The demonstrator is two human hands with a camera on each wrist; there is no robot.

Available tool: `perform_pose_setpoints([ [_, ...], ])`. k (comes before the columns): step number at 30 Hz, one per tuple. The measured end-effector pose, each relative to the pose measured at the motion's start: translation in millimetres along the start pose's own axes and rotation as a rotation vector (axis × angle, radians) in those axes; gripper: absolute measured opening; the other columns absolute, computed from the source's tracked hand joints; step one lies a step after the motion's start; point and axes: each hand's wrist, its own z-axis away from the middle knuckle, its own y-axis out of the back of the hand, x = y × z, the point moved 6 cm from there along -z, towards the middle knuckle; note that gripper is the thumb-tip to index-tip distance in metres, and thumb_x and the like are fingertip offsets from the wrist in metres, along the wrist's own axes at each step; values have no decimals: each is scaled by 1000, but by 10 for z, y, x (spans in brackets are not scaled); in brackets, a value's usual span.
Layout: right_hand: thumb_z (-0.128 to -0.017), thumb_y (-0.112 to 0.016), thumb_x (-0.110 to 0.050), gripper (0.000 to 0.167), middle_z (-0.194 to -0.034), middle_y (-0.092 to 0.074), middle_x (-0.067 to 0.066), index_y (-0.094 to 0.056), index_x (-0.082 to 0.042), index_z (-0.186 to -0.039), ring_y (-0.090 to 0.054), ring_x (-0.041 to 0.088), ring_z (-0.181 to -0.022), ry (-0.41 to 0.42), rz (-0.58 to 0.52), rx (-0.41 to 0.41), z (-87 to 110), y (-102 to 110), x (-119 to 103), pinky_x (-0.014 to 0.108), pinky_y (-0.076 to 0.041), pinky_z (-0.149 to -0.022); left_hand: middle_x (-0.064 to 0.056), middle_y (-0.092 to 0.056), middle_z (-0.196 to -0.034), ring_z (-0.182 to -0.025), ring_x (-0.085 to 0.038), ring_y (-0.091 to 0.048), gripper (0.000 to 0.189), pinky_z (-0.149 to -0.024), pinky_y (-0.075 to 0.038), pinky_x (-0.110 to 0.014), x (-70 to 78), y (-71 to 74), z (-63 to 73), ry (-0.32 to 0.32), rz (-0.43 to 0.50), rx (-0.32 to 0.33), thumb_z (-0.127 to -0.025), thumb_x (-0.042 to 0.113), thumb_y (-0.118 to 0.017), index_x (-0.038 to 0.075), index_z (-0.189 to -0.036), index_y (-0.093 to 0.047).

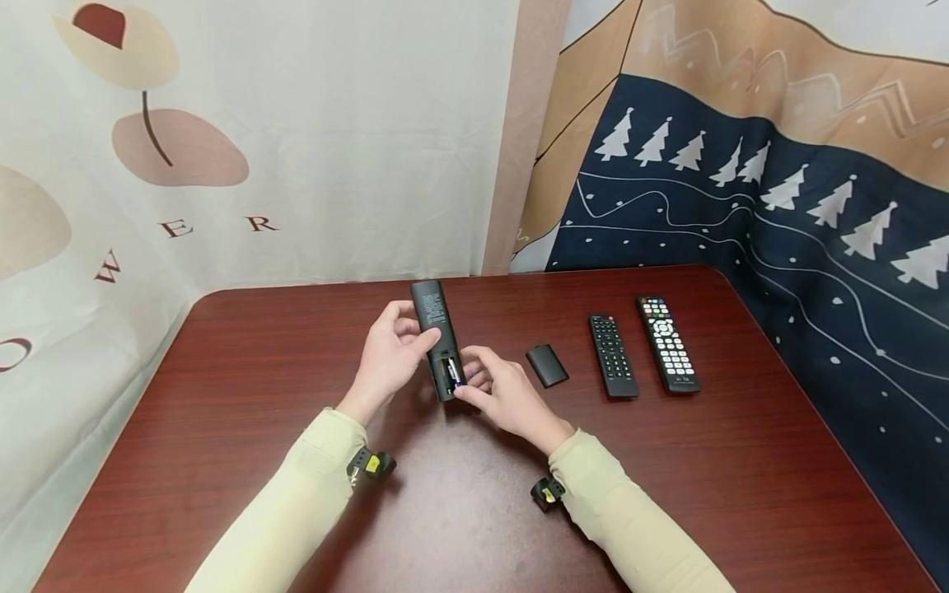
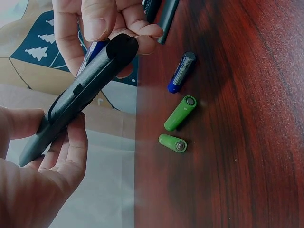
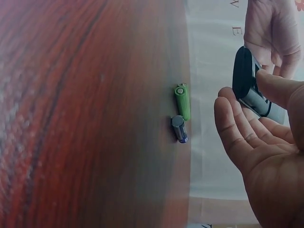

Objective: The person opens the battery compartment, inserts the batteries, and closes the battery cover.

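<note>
In the head view my left hand (image 1: 390,350) grips a black remote control (image 1: 432,309), its back up and its battery compartment uncovered. A blue and silver battery (image 1: 455,372) sits at that compartment. My right hand (image 1: 507,394) has its thumb on the battery's near end, with the other fingers beside and under the remote. From the left wrist view, the blue battery (image 2: 90,58) shows between the right thumb and the remote's edge. The rest of it is hidden. A black battery cover (image 1: 547,366) lies right of my right hand.
Two more remotes, a smaller one (image 1: 613,357) and a larger one (image 1: 667,344), lie button side up on the right of the brown table (image 1: 245,395). In the left wrist view another blue battery (image 2: 182,72) and two green batteries, one upper (image 2: 180,113) and one lower (image 2: 172,143), lie on the tabletop.
</note>
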Motion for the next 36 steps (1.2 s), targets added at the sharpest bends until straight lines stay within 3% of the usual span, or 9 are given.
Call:
perform_pose_setpoints([
  [11,-92,-77,-6,46,-100,-71,12,-57,0,-133,-69,18,-86,-56,-38,11,-16,-10,48,25,-58,-75,-20,-69,-104,-80,-15,-69,45,-70,-59,-38,-13,-6,-7,8,11,1,-95,4,-70,3,-135,-51],
  [18,-92,-78,-7,43,-98,-71,10,-60,-1,-130,-67,14,-84,-93,-53,12,-18,-13,63,24,-57,-74,-19,-69,-103,-79,-14,-69,45,-74,-60,-44,-10,-19,-11,9,22,-3,-95,5,-70,4,-136,-51],
  [25,-92,-78,-7,37,-96,-71,9,-63,-1,-125,-66,12,-81,-128,-78,13,-30,-10,67,23,-55,-73,-19,-69,-102,-79,-14,-69,45,-69,-59,-36,-19,-13,-15,5,20,-4,-95,4,-70,2,-135,-51],
  [36,-91,-77,-4,29,-90,-70,8,-65,0,-118,-62,9,-72,-152,-98,33,-49,-11,85,21,-52,-67,-18,-70,-103,-79,-14,-69,47,-74,-59,-44,9,-31,8,-16,-3,-26,-94,5,-71,3,-137,-50],
])
